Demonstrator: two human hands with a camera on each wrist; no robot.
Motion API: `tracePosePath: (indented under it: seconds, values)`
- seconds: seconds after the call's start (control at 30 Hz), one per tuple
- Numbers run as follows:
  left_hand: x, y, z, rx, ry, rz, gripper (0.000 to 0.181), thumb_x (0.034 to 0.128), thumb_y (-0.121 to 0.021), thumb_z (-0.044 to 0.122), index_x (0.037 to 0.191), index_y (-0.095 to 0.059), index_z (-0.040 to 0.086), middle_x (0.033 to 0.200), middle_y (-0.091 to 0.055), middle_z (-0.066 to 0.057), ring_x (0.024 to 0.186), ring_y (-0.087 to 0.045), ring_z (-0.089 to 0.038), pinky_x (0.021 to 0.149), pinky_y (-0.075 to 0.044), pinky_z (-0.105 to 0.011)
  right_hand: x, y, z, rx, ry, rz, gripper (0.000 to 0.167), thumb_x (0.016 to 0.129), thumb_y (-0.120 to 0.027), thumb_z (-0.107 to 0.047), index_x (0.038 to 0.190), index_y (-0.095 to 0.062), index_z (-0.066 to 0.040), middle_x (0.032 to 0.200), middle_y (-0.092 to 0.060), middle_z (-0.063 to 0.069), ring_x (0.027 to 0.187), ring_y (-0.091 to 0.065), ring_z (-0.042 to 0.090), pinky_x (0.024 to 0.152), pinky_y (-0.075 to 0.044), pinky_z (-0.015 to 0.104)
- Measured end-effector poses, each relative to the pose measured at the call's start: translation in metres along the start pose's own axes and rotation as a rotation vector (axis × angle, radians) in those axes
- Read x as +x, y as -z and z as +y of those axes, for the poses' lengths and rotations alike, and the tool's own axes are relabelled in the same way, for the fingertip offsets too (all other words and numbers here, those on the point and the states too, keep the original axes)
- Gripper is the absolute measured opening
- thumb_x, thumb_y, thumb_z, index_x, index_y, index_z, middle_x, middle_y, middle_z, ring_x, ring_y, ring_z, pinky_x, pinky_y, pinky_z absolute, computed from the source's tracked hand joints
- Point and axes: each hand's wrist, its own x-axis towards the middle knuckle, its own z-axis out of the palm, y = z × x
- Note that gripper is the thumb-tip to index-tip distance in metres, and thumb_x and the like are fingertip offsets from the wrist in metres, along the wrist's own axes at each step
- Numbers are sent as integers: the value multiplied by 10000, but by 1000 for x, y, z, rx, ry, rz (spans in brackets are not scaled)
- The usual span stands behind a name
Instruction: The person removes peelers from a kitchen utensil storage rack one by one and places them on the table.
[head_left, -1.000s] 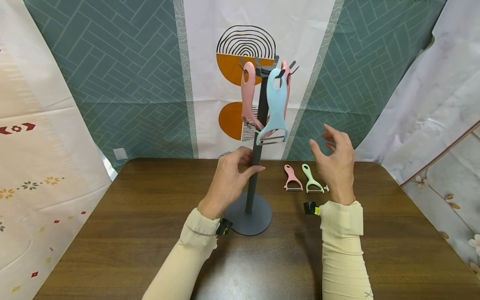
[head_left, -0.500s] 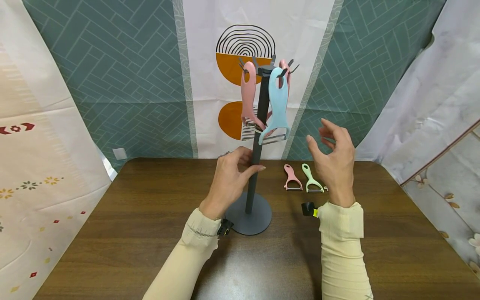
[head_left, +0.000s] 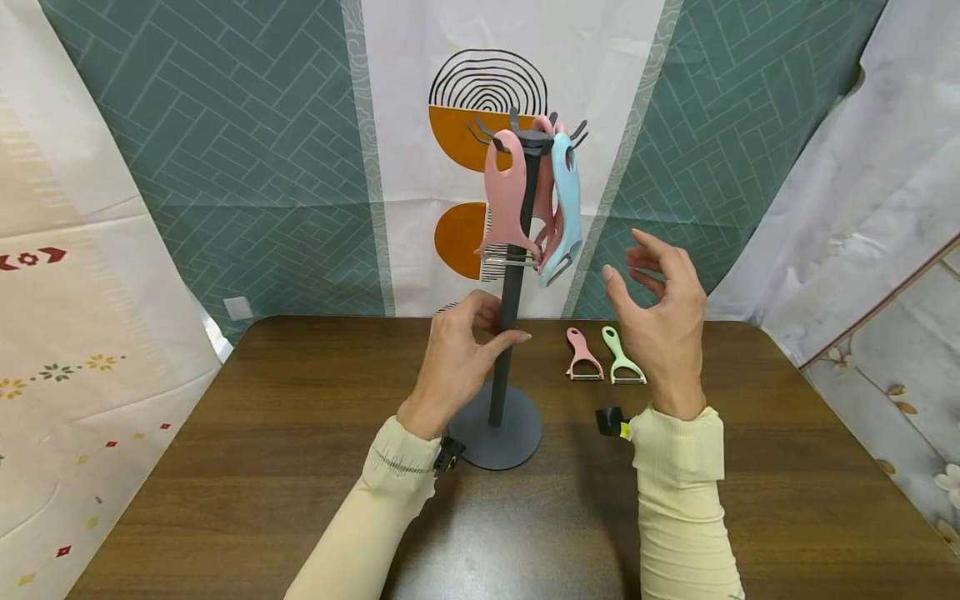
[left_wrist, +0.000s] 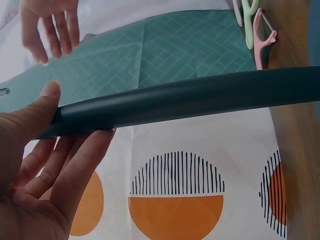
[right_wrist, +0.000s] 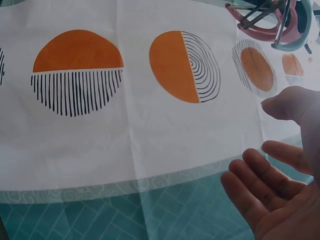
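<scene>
My left hand (head_left: pixel 461 358) pinches the dark pole of a hook stand (head_left: pixel 510 300) between thumb and fingers. The left wrist view shows the pole (left_wrist: pixel 190 97) crossing that grip. From the top hooks hang a pink peeler (head_left: pixel 505 196) at the front, a light blue peeler (head_left: pixel 567 200) on the right, and more pink peeler parts behind, partly hidden. Held up in the air right of the stand, my right hand (head_left: pixel 666 321) has fingers apart and touches nothing. In the right wrist view the same hand (right_wrist: pixel 280 190) has bare palm and fingers, with hanging peelers at the upper right.
On the wooden table (head_left: pixel 300 467), right of the stand's round base (head_left: pixel 498 437), lie a pink peeler (head_left: pixel 584 358) and a green peeler (head_left: pixel 621 358). Patterned cloth (head_left: pixel 285 167) hangs behind the table's far edge, with more cloth on both sides.
The stand's top has turned: the blue peeler has swung right and now shows edge-on, while the left pink one has come round to the front. My right hand has drifted slightly left and up.
</scene>
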Motion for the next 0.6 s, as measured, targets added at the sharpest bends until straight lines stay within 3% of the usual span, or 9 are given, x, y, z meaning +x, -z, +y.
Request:
tracePosePath:
  seconds: [0.6]
  values:
    - [1, 1, -1, 21, -14, -21, 308, 828, -865, 242, 1012, -659, 105, 884, -728, -11, 797, -678, -98, 708, -570, -327, -3, -6, -15, 73, 79, -21, 461, 910, -728, -94, 1360, -643, -152, 1183, -637, 114, 1142, -619, 232, 1047, -530, 276]
